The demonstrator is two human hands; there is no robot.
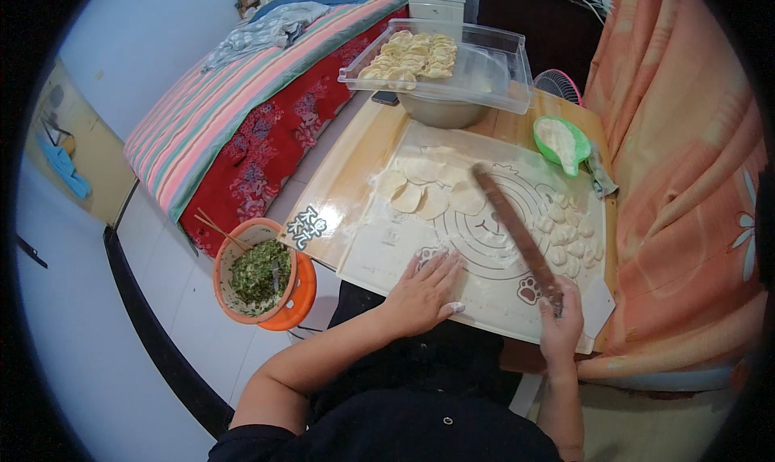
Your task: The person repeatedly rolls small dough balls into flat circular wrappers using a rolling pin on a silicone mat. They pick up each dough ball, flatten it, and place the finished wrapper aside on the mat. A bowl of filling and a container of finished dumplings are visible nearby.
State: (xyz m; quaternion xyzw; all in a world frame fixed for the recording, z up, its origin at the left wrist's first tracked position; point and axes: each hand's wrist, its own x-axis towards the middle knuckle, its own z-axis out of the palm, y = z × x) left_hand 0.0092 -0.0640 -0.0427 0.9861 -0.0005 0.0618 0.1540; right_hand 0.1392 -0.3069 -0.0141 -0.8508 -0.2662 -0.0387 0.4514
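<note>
My right hand [562,321] is closed round the near end of a brown wooden rolling pin [517,228], which slants up and left over the floured pastry mat [379,248]. My left hand [424,292] rests on the mat's near edge with its fingers stretched out flat. Several thin round dumpling wrappers [433,201] lie overlapping beyond the hands, toward the far left of the mat. Small pressed dough pieces [570,240] are grouped on the right side of the mat, beside the rolling pin.
A clear plastic tray [492,91] of folded dumplings [413,57] sits on a large bowl [444,111] at the far end. A green scoop of flour [565,143] stands far right. Left of the table, a bowl [222,288] of green filling [260,278] rests on an orange stool [295,305]. An orange curtain [670,179] hangs right.
</note>
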